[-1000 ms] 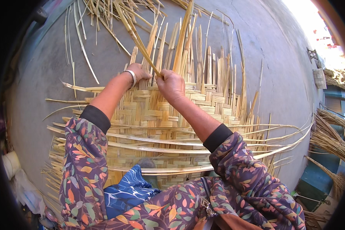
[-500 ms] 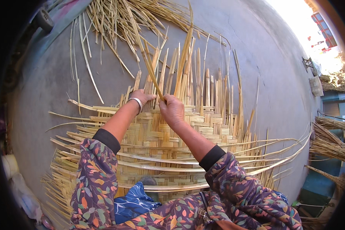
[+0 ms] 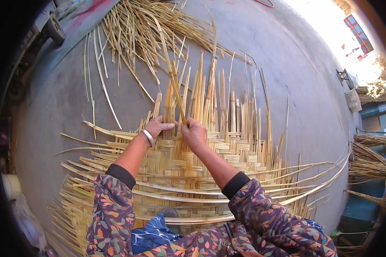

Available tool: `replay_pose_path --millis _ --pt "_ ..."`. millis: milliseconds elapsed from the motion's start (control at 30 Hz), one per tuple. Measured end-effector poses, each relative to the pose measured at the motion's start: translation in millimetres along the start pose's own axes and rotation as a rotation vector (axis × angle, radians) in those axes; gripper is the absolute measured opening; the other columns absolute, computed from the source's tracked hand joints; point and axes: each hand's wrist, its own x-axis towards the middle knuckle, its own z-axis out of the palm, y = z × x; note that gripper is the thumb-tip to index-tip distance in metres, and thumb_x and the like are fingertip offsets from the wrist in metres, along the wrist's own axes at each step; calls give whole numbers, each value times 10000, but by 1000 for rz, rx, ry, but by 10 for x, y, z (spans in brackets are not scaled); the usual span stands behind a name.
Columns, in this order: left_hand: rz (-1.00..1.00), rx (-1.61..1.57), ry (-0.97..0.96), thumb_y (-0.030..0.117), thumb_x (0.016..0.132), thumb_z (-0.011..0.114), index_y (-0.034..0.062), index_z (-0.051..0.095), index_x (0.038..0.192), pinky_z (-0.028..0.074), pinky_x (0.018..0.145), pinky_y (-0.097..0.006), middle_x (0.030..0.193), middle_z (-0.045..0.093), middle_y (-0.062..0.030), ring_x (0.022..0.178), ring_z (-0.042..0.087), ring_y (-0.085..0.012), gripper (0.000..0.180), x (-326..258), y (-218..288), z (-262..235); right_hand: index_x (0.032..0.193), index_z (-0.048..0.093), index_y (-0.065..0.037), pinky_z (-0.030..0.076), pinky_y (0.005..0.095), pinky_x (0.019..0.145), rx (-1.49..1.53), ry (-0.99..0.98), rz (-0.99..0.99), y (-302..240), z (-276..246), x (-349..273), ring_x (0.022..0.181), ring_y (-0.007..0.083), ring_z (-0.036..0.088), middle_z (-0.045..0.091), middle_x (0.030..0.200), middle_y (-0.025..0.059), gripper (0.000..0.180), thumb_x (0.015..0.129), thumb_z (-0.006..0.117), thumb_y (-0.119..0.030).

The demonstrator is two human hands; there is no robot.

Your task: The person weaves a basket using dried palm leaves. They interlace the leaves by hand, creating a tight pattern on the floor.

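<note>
A partly woven mat [image 3: 193,171] of flat, straw-coloured reed strips lies on the floor in front of me, its loose ends sticking out on the far side and both flanks. At its far edge my right hand [image 3: 194,134] is closed around a long reed strip [image 3: 174,83] that slants up and away to the left. Just left of it, my left hand [image 3: 157,127], with a silver bangle at the wrist, grips upright reed strips [image 3: 168,103], its thumb laid across them. The left fingers are partly hidden behind those strips.
A heap of loose reed strips [image 3: 135,32] lies beyond the mat. A dark wheel [image 3: 55,30] stands at the far left, and reed bundles [image 3: 371,160] lie at the right. Long strips [image 3: 304,188] arch out past the mat's right side. A grey round object [image 3: 170,213] sits on its near part.
The whole scene sits lower in the picture. The long strip in my right hand stands a little steeper, and the tall strips just beyond that hand have shifted left. Both hands keep their grip.
</note>
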Motion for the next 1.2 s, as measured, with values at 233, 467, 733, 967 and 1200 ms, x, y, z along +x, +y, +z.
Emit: replay_pose_path --millis 233,467,733,967,1200 --pt "53 21 -11 78 806 656 62 621 1084 497 788 -300 969 645 -7 883 602 -127 281 26 -36 -16 853 650 -77 485 354 623 -75 -55 69 -34 10 84 648 249 622 637 711 130 182 801 632 -251" --pt "66 -14 249 148 806 693 61 619 999 524 671 -288 898 659 -27 758 628 -128 224 61 -88 93 858 640 -62 468 336 605 21 -45 56 80 86 60 620 223 598 633 704 114 207 795 643 -260" --pt "164 6 114 123 815 667 67 636 1044 459 785 -254 937 641 25 863 576 -85 238 -29 -98 62 854 641 -76 478 365 638 -124 -64 57 83 116 152 671 251 619 636 720 122 226 791 628 -292" --pt "138 102 16 112 804 684 71 625 1025 457 805 -263 948 634 0 865 578 -89 232 68 -149 -97 853 645 -97 488 396 669 -300 -220 -134 -42 83 156 737 325 615 643 759 125 191 796 609 -276" --pt "202 -185 141 109 833 642 74 622 1018 493 745 -256 937 637 8 826 596 -93 190 71 -121 -119 857 632 -82 484 369 653 -298 -370 -330 60 24 237 679 255 609 621 723 110 192 796 622 -263"
